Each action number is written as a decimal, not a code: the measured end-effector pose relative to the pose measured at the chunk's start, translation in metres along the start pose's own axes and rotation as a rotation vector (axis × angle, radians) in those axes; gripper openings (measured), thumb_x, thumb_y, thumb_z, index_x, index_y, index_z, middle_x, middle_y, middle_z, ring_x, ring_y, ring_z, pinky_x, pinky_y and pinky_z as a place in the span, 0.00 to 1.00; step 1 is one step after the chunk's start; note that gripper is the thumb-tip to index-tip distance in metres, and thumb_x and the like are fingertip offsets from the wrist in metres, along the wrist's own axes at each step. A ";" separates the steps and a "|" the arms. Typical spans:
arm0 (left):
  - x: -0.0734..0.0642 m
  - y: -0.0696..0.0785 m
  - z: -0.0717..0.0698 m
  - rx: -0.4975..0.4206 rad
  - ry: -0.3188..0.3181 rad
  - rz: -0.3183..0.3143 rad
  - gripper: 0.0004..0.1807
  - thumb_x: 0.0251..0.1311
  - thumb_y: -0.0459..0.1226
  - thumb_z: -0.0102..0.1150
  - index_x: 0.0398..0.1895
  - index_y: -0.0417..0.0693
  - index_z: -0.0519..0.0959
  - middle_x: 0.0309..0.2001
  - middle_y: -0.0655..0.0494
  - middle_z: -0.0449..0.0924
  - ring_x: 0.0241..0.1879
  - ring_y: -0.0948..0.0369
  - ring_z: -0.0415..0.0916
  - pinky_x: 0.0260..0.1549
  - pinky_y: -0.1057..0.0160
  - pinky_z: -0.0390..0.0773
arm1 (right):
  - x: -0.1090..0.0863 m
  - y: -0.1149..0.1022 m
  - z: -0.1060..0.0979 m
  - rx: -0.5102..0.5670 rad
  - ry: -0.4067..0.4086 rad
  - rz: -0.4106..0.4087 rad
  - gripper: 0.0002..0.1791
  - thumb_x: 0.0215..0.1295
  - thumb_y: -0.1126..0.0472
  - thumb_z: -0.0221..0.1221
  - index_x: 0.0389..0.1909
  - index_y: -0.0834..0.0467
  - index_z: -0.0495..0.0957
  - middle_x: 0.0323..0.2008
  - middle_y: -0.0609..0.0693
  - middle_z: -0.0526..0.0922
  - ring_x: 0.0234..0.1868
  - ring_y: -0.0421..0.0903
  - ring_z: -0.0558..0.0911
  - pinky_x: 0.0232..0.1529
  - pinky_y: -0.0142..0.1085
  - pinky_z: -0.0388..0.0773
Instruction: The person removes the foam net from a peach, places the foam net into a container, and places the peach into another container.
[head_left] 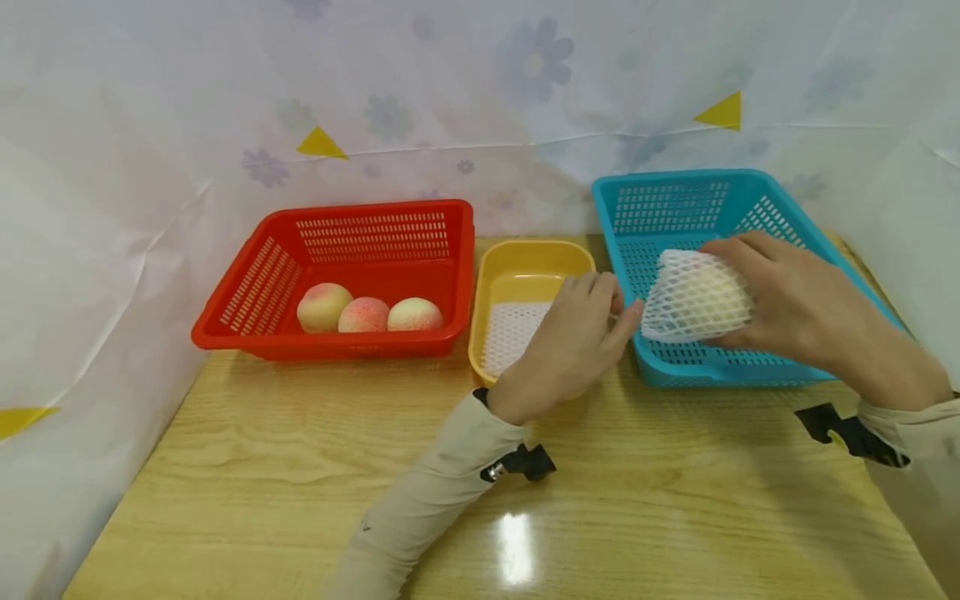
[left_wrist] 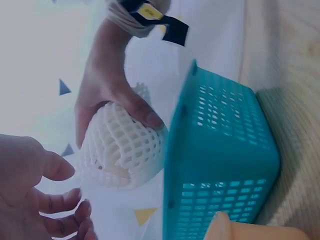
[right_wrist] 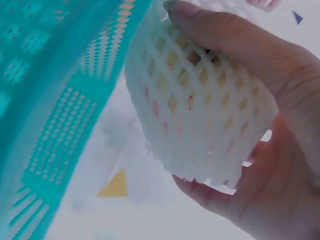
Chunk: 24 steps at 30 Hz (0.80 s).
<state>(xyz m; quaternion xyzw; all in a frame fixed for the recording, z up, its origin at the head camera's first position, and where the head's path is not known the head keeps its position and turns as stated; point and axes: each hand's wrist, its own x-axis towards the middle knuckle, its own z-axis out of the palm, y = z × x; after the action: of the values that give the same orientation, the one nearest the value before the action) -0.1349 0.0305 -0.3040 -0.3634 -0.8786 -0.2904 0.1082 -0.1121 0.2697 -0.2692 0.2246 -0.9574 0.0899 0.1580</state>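
My right hand point(head_left: 795, 308) grips a peach in a white foam net sleeve point(head_left: 693, 300), held over the blue basket point(head_left: 705, 375). In the right wrist view, thumb and fingers wrap round the netted peach point(right_wrist: 195, 105), whose yellow and red skin shows through the mesh. My left hand point(head_left: 573, 333) is over the yellow tray's right edge, its loosely bent fingers beside the net and holding nothing. From the left wrist, a gap separates these fingers point(left_wrist: 62, 202) from the netted peach point(left_wrist: 122, 145).
A red basket point(head_left: 330, 342) on the left has 3 bare peaches point(head_left: 363, 315) along its front. Between the baskets stands a yellow tray point(head_left: 536, 254) with white foam nets point(head_left: 513, 333) in it. A patterned white sheet point(head_left: 450, 75) hangs behind the wooden table point(head_left: 300, 483).
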 end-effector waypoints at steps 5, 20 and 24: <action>-0.015 -0.003 -0.019 -0.263 0.004 0.029 0.07 0.70 0.36 0.48 0.39 0.42 0.75 0.39 0.54 0.74 0.43 0.60 0.69 0.43 0.74 0.69 | 0.002 -0.024 -0.002 0.008 0.053 -0.034 0.56 0.17 0.58 0.84 0.58 0.60 0.70 0.49 0.62 0.74 0.42 0.62 0.76 0.33 0.60 0.75; -0.080 -0.011 -0.044 -0.410 0.024 0.087 0.07 0.61 0.26 0.58 0.41 0.35 0.81 0.37 0.50 0.83 0.34 0.64 0.80 0.39 0.76 0.76 | -0.015 -0.095 0.022 0.083 0.121 -0.231 0.54 0.19 0.52 0.82 0.57 0.56 0.70 0.48 0.59 0.76 0.39 0.58 0.80 0.25 0.50 0.79; -0.095 -0.018 -0.047 -0.453 -0.041 0.041 0.06 0.57 0.25 0.60 0.38 0.34 0.81 0.34 0.49 0.84 0.33 0.65 0.81 0.36 0.75 0.78 | -0.022 -0.110 0.035 0.096 0.102 -0.264 0.55 0.18 0.49 0.82 0.57 0.55 0.69 0.47 0.57 0.76 0.41 0.56 0.80 0.25 0.47 0.80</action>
<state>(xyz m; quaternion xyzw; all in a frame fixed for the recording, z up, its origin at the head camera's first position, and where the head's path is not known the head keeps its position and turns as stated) -0.0810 -0.0622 -0.3119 -0.4020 -0.7855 -0.4704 0.0119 -0.0524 0.1728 -0.2980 0.3511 -0.9048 0.1252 0.2059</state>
